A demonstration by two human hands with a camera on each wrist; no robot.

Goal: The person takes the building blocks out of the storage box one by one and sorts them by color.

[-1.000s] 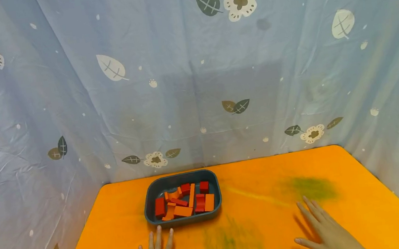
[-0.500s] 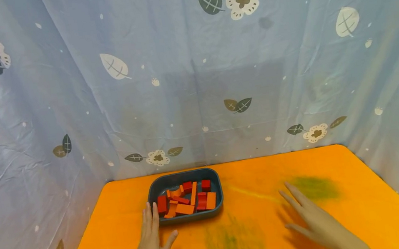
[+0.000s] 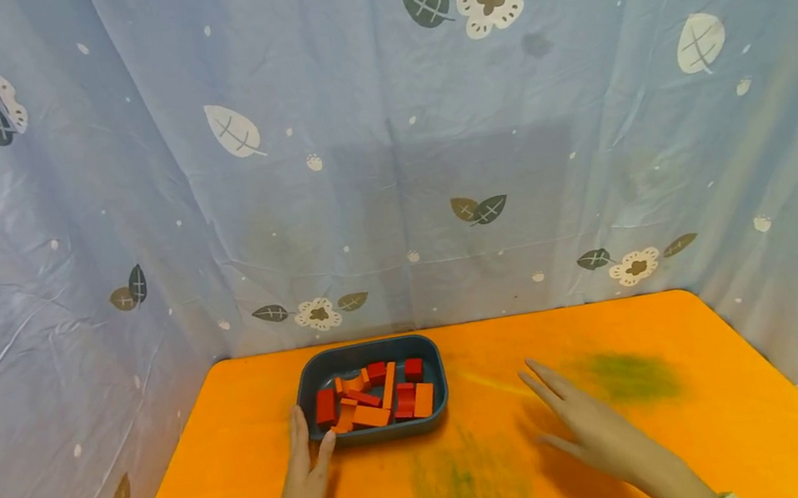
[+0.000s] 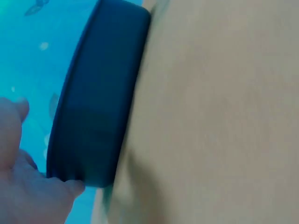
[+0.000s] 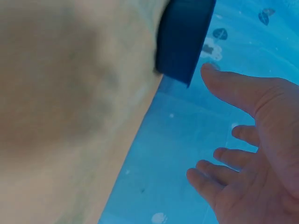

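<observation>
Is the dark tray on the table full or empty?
Partly filled: the tray holds a loose pile of red and orange blocks, with bare floor showing at its far end.

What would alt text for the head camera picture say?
A person's left hand touches the near left corner of a dark blue tray of red and orange blocks on an orange table; the right hand hovers open.

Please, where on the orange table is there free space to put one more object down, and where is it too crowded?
The table is bare at its right end, from the right hand to the curtain, and between both hands near the front edge. The left strip beside the tray is narrow. It is crowded at the tray, full of blocks, with the left hand against it.
</observation>
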